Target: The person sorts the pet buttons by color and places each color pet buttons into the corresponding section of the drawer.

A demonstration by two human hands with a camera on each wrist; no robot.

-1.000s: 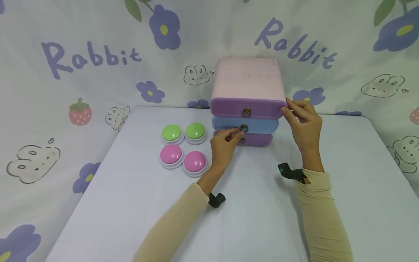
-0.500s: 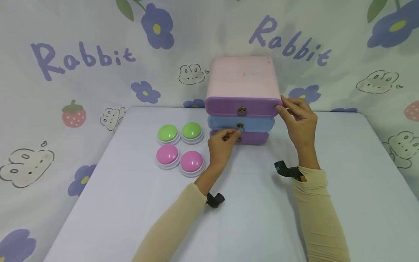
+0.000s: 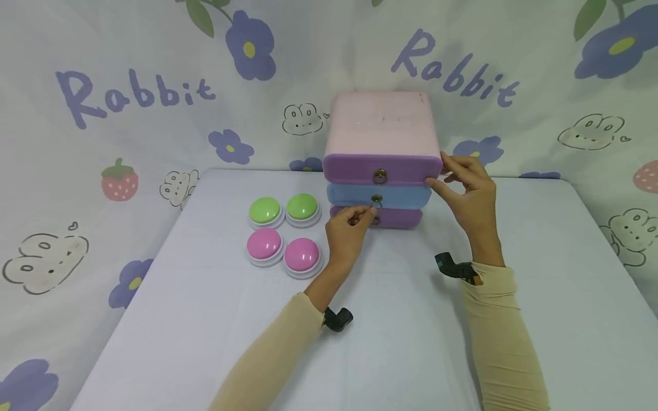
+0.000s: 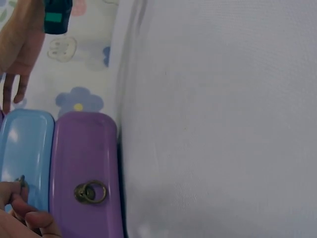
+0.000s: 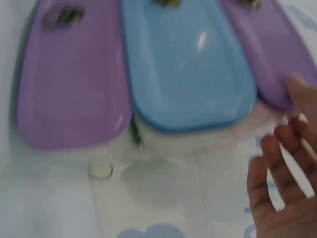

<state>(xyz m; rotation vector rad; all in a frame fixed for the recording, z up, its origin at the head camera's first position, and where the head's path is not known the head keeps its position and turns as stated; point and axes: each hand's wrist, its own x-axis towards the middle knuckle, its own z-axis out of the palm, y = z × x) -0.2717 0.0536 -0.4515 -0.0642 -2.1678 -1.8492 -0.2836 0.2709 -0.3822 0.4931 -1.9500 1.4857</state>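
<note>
Left hand [image 3: 343, 235] pinches the ring [image 3: 380, 205] on the blue drawer [image 3: 354, 194], middle of the pink box [image 3: 382, 127] at the table's back! Right hand [image 3: 470, 197] has the box's corner at the upper purple drawer [image 3: 352, 170], thumb in front. Looks like light, stiff plastic, probably slippery, so I'd trust that ring over the smooth face. Count: three drawers, one blue, two purple; three rings; two green buttons [image 3: 265, 210], two pink buttons [image 3: 264, 244].
</note>
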